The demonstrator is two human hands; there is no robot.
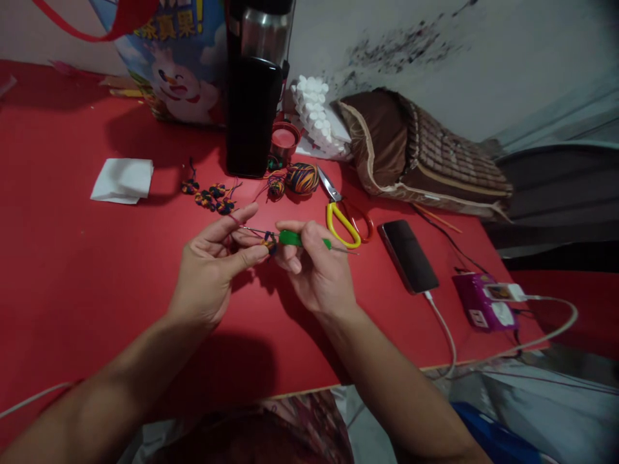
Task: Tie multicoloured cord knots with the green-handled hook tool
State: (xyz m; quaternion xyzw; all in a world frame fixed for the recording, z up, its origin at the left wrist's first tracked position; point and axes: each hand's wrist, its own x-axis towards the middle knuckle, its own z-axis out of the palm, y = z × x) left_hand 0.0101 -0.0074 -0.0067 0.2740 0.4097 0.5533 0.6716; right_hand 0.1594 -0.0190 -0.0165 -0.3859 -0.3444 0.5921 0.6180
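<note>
My right hand [316, 264] is closed around a green-handled crochet hook [296, 239], its tip pointing left. My left hand [213, 264] pinches a small multicoloured crocheted piece [269, 243] between thumb and fingers, with the yarn strand [249, 228] running over the raised index finger. Both hands hover over the middle of a red table [72, 270]. The hook meets the crocheted piece between the two hands. A multicoloured yarn ball [302, 178] lies farther back on the table.
Several small crocheted pieces [213, 195] lie behind my left hand, with a white tissue [123, 180] to their left. Yellow-handled scissors [341, 216], a phone [407, 255] on a cable, a purple power strip [483, 303], a black flask [252, 109], a brown cushion [425, 154].
</note>
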